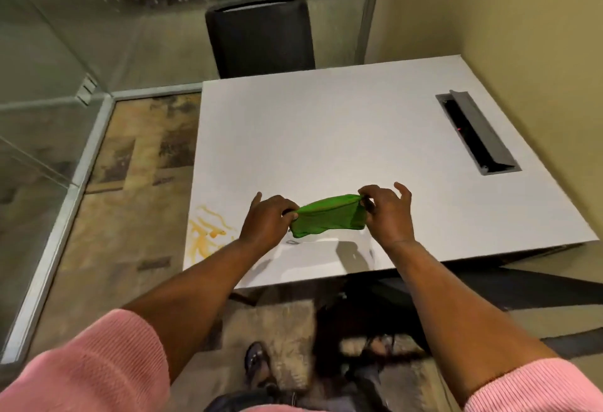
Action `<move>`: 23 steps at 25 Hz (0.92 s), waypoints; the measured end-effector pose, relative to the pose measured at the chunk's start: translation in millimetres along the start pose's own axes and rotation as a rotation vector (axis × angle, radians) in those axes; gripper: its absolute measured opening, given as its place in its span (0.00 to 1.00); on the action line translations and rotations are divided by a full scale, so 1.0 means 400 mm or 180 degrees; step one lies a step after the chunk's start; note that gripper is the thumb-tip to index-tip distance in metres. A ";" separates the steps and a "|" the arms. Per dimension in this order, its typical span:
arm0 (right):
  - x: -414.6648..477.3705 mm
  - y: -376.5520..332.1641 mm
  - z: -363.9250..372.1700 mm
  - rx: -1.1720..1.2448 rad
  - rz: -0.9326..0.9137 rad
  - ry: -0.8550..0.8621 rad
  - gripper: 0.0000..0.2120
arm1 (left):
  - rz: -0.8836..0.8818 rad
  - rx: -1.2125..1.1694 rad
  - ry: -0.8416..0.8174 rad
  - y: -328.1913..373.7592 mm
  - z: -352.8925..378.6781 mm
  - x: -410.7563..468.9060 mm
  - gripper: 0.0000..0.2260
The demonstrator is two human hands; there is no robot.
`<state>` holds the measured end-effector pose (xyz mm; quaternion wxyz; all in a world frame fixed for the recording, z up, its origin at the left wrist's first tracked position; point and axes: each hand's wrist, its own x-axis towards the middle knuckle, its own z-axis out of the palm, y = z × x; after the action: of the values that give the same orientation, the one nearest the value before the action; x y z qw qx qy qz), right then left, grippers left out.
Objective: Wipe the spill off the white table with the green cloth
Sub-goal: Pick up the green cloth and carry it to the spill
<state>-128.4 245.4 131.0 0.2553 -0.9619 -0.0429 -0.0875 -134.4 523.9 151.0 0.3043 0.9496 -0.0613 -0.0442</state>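
Observation:
A green cloth [328,216] is stretched between both hands just above the white table [326,137], near its front edge. My left hand [266,224] pinches the cloth's left end. My right hand [386,211] pinches its right end, with the outer fingers spread. An orange-yellow spill [207,233] streaks the table's front-left corner, to the left of my left hand. The cloth is apart from the spill.
A grey cable hatch [478,132] with a raised lid is set into the table's right side. A black chair [261,36] stands behind the far edge. Glass walls close the left side, a beige wall the right. My feet and dark table legs show below.

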 end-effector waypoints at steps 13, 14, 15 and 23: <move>-0.179 -0.287 0.280 -0.0074 0.0060 -0.0852 0.20 | -0.0681 -0.0129 -0.0130 -0.330 -0.100 -0.282 0.08; -0.170 -0.284 0.296 -0.0108 0.0051 -0.0927 0.20 | -0.0727 -0.0088 -0.0154 -0.341 -0.084 -0.282 0.08; -0.159 -0.280 0.311 -0.0129 0.0041 -0.1004 0.20 | -0.0795 -0.0057 -0.0156 -0.350 -0.067 -0.279 0.08; -0.014 -0.247 0.470 -0.0166 0.0013 -0.1172 0.16 | -0.1006 0.0575 0.0410 -0.444 0.068 -0.161 0.07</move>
<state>-119.0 424.5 16.9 0.2183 -0.9681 -0.0847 0.0895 -185.6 661.0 28.3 0.2104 0.9717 0.1045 -0.0249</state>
